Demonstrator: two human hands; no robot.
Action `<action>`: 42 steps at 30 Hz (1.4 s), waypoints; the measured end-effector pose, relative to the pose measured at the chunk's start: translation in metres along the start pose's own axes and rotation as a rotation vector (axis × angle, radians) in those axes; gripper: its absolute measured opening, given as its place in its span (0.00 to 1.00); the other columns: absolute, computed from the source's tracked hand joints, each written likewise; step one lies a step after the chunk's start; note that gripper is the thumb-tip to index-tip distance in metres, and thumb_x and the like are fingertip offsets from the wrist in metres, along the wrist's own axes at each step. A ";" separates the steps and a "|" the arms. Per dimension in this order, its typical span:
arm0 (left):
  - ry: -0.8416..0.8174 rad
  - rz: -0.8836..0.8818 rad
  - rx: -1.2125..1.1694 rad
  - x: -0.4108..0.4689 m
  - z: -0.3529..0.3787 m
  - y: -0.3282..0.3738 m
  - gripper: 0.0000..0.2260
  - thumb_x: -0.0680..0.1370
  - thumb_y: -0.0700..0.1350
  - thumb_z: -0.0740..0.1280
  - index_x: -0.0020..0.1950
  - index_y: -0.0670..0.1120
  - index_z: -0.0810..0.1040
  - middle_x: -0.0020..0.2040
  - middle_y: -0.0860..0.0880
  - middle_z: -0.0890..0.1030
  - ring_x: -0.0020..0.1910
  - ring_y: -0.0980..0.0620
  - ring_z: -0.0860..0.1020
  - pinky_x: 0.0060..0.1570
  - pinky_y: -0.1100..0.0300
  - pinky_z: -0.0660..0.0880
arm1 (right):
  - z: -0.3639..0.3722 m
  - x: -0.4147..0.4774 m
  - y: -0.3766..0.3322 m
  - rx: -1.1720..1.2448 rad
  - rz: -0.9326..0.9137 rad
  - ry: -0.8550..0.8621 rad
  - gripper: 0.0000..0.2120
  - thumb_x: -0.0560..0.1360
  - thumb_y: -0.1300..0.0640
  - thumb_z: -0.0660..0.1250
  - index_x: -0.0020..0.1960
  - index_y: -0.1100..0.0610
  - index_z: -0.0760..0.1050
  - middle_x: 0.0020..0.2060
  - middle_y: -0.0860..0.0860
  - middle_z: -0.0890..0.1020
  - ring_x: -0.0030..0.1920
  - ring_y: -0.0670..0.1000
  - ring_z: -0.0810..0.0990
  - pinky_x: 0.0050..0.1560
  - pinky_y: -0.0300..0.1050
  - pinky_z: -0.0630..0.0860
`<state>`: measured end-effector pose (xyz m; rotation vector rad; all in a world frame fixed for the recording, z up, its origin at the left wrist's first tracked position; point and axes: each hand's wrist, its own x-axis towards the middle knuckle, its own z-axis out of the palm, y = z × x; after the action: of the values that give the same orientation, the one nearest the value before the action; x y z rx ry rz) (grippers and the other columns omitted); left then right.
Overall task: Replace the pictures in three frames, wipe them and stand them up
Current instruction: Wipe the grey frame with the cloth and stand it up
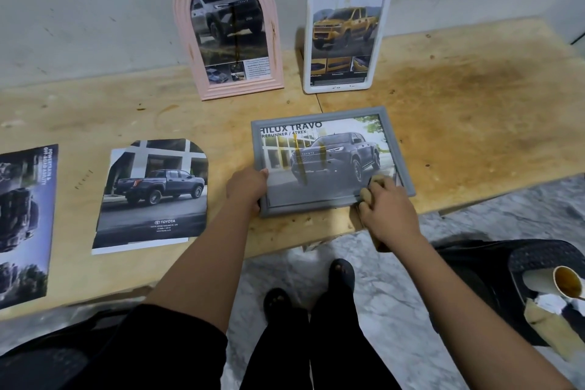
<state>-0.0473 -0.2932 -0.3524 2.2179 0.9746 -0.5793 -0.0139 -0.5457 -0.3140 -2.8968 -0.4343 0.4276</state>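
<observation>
- Head view shows the grey frame [329,165] lying flat, glass up, on the wooden table [459,98], spanning the gap between the two hands.
- The left hand [247,185] grips the frame's near-left corner, with the thumb on top of the rail and the fingers curled under the edge.
- The right hand [387,204] is curled over a beige cloth [378,181] and presses it onto the near-right corner of the glass.
- Brown drip streaks [302,165] run down the glass between the hands, left of the cloth. They look untouched, so I judge the wiping of this frame to have barely begun.
- To do it well, I would keep the left grip firm so the frame cannot slide, then draw the cloth leftward across the streaks in overlapping passes towards the holding hand.
- Pressure should be even and moderate, since the glass could flex or the picture behind it shift. Turning the cloth to a clean face would avoid smearing the brown residue.
- Beyond both hands, a pink arched frame [228,32] and a white frame [345,35] stand leaning against the wall. The pink one has a dark streak down its glass, so it may need another look.
- Left of the left hand lie an arch-cut picture [155,190] and a brochure page [25,222].
- Right of the right hand and below the table edge, a black tray [538,256] holds a cup of brown liquid [568,283].
</observation>
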 end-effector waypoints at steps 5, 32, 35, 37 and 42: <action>0.037 0.014 0.033 0.001 0.004 -0.002 0.20 0.82 0.54 0.51 0.50 0.41 0.75 0.48 0.39 0.81 0.46 0.40 0.80 0.48 0.54 0.74 | 0.016 0.006 -0.016 -0.217 -0.002 -0.026 0.18 0.79 0.53 0.55 0.65 0.61 0.66 0.67 0.58 0.65 0.65 0.59 0.66 0.61 0.46 0.65; 0.075 0.012 -0.030 0.006 0.008 -0.003 0.20 0.81 0.54 0.53 0.54 0.41 0.77 0.49 0.40 0.82 0.46 0.42 0.80 0.46 0.55 0.73 | 0.048 -0.019 -0.102 -0.136 -0.192 -0.058 0.15 0.77 0.60 0.53 0.57 0.64 0.74 0.55 0.60 0.76 0.58 0.61 0.71 0.56 0.53 0.70; 0.058 0.016 -0.019 0.005 0.006 -0.004 0.20 0.81 0.54 0.53 0.54 0.41 0.77 0.50 0.40 0.81 0.48 0.42 0.80 0.47 0.55 0.73 | 0.061 -0.022 -0.134 -0.087 -0.291 0.007 0.09 0.64 0.63 0.68 0.44 0.63 0.80 0.41 0.58 0.80 0.42 0.56 0.79 0.38 0.42 0.75; 0.044 0.018 -0.008 0.005 0.004 -0.004 0.20 0.81 0.54 0.53 0.54 0.40 0.77 0.51 0.39 0.81 0.49 0.41 0.79 0.47 0.55 0.72 | 0.069 -0.025 -0.148 -0.087 -0.396 0.001 0.09 0.57 0.65 0.73 0.37 0.61 0.80 0.32 0.55 0.79 0.32 0.52 0.78 0.26 0.37 0.71; -0.003 0.050 0.002 0.005 -0.002 -0.004 0.20 0.82 0.53 0.53 0.56 0.38 0.75 0.48 0.40 0.79 0.46 0.42 0.78 0.45 0.54 0.72 | 0.073 -0.024 -0.131 0.073 -0.553 -0.015 0.09 0.66 0.68 0.60 0.41 0.65 0.78 0.36 0.60 0.77 0.36 0.56 0.77 0.33 0.45 0.76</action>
<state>-0.0466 -0.2872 -0.3553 2.2359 0.9148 -0.5608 -0.0920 -0.4200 -0.3486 -2.5498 -1.1488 0.3598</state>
